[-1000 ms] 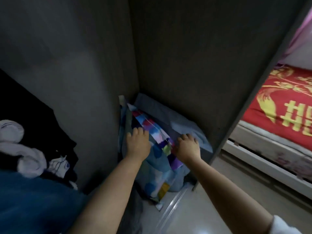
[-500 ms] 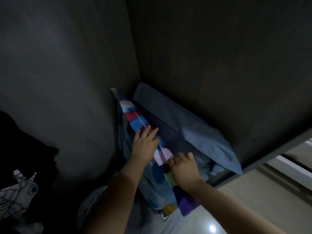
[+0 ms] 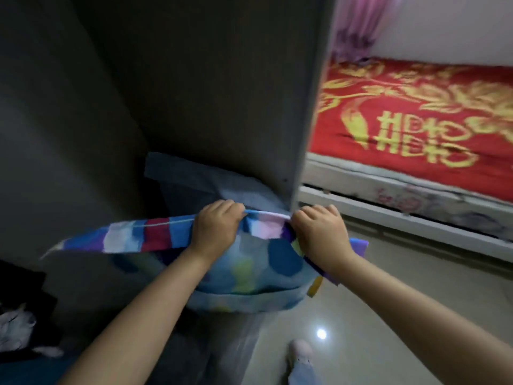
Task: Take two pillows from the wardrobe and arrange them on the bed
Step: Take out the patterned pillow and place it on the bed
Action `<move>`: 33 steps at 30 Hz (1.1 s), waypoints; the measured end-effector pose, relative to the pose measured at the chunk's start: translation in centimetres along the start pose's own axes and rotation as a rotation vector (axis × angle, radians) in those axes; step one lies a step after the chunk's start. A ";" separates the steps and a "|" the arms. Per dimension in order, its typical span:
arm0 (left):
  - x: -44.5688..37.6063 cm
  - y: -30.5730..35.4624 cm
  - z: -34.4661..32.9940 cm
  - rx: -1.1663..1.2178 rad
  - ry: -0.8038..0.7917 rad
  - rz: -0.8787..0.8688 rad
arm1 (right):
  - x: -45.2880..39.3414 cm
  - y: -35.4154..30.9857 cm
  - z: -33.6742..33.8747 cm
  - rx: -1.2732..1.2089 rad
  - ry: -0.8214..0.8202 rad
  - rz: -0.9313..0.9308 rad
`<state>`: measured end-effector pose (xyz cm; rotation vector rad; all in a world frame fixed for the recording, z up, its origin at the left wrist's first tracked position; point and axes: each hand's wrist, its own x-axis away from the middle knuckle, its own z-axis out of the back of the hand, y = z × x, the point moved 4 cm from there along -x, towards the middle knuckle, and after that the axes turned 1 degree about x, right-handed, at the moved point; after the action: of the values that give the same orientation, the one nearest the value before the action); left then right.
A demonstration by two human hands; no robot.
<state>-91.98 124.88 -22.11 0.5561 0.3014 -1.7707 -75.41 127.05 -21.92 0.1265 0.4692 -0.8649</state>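
Both grips, left hand (image 3: 215, 229) and right hand (image 3: 319, 232), clenched on patterned pillow (image 3: 258, 270); grey pillow (image 3: 211, 182) behind, wardrobe panel (image 3: 311, 129) beside.

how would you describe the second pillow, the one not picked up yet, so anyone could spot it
Look into the dark wardrobe left of the red bed, down at its back corner. Behind the colourful patterned pillow gripped by both hands lies the plain grey-blue pillow, with no stripes or spots.

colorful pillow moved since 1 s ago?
Yes. The colorful pillow, gripped by left hand and right hand, has come out of the wardrobe corner, away from the grey pillow.
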 end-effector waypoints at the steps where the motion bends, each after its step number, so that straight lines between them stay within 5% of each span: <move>1: -1.7 2.1 0.4 0.048 0.050 -0.034 | 0.4 1.8 2.0 0.038 0.047 -0.034; 8: -13.3 17.0 -2.7 0.283 0.093 -0.159 | 5.6 16.7 10.4 0.321 0.377 -0.279; 17: -33.3 27.7 -16.4 0.509 0.015 -0.015 | 0.3 40.9 12.8 0.597 0.438 -0.278; 26: -57.5 20.9 -19.6 0.374 0.364 0.029 | -23.5 55.3 12.0 0.406 0.776 -0.287; 33: -80.1 11.4 -17.5 0.095 0.682 -0.135 | -46.6 64.5 13.1 0.302 0.904 -0.303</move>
<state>-62.08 197.04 5.22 1.2296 0.7391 -1.6804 -47.90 197.75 5.42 0.7580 1.2207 -1.1518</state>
